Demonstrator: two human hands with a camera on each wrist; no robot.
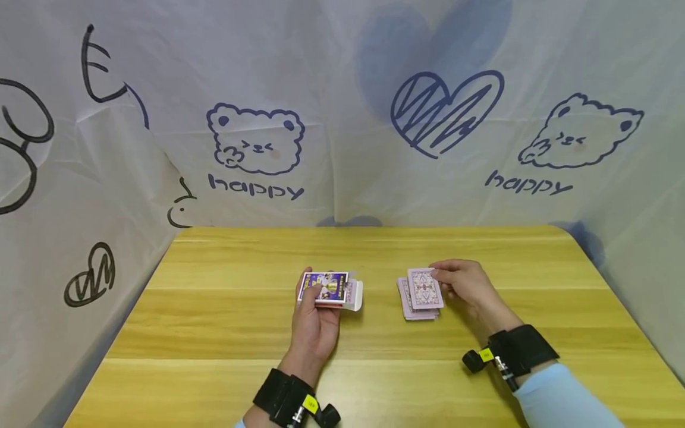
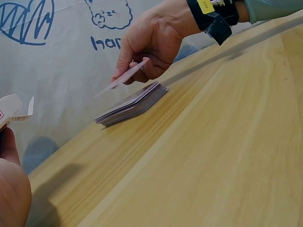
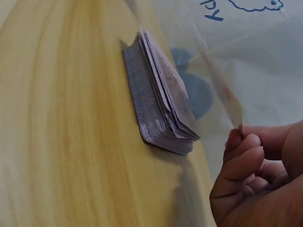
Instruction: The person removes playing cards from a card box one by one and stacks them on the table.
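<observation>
My left hand (image 1: 316,328) grips a playing-card box (image 1: 336,285), thumb across its purple printed face. The box's white end flap (image 1: 358,296) stands open to the right, and a patterned patch shows at that opening. Farther right, a stack of playing cards (image 1: 407,308) lies on the table, its edges slightly uneven. Between thumb and fingers, my right hand (image 1: 467,284) pinches a card (image 1: 426,289) by its edge, patterned back up. Both wrist views show this card (image 2: 126,75) raised over the stack (image 3: 158,92), with space between them.
The wooden table (image 1: 214,333) ends at a white cloth wall (image 1: 342,148) with drawn bears and hearts. Similar cloth (image 1: 128,196) hangs on the left side. A black camera strap (image 1: 521,356) circles the right wrist and another strap (image 1: 283,395) the left.
</observation>
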